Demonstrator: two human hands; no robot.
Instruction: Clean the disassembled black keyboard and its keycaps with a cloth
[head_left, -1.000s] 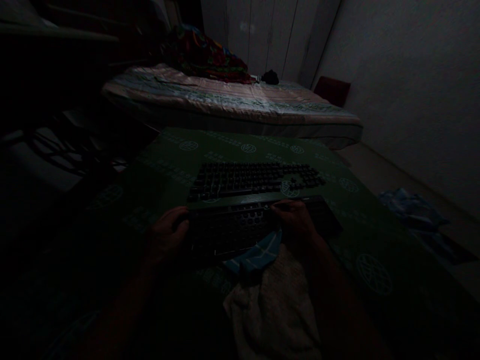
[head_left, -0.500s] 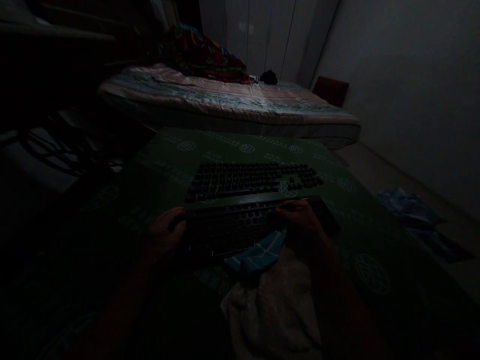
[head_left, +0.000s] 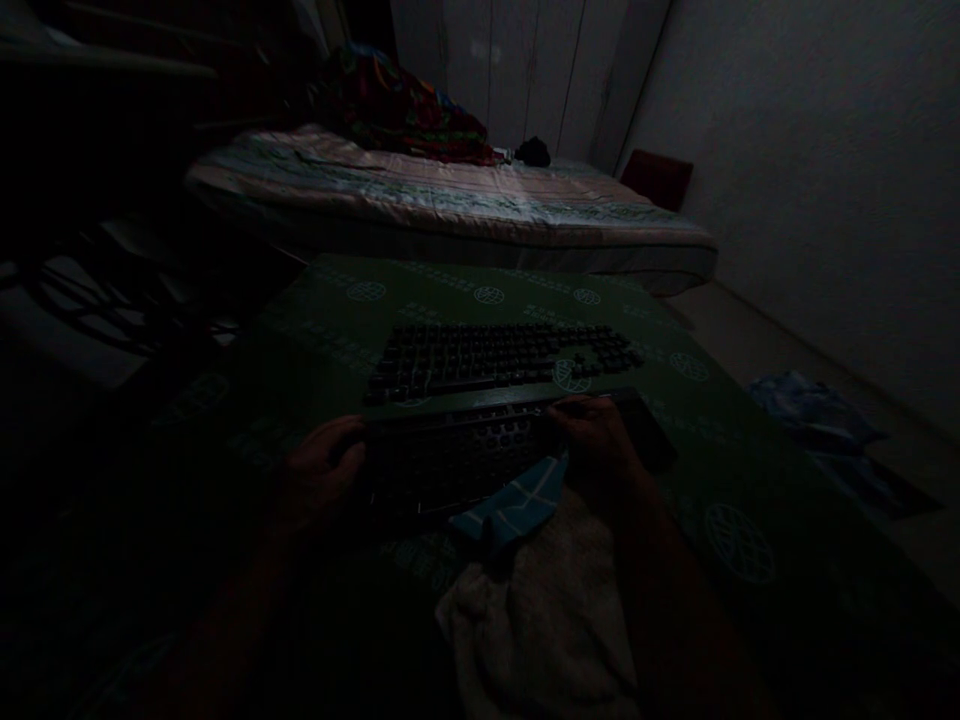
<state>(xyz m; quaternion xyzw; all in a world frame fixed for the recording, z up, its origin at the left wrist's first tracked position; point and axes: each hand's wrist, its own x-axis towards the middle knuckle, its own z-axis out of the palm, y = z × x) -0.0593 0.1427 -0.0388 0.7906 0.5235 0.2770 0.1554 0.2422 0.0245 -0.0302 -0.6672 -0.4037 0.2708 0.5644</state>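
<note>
A dark keyboard body (head_left: 465,455) without keycaps lies on a green printed mat (head_left: 705,440). My left hand (head_left: 322,472) is closed round its left end. My right hand (head_left: 596,440) rests on its right half with fingers curled at the far edge, and a blue-and-white cloth (head_left: 517,505) sticks out from under the palm. Just beyond the keyboard body, several black keycaps (head_left: 495,355) are laid out in rows on the mat. A pale towel (head_left: 540,620) lies bunched at the near edge between my forearms. The room is very dark.
A bed with a striped sheet (head_left: 450,195) and a heap of coloured fabric (head_left: 405,110) stands beyond the mat. A red cushion (head_left: 656,178) leans at the wall. Blue cloth (head_left: 814,410) lies on the floor to the right. Dark clutter fills the left side.
Both hands have stayed on the keyboard body. My right hand and the blue cloth have shifted slightly along it; the view has drifted a little.
</note>
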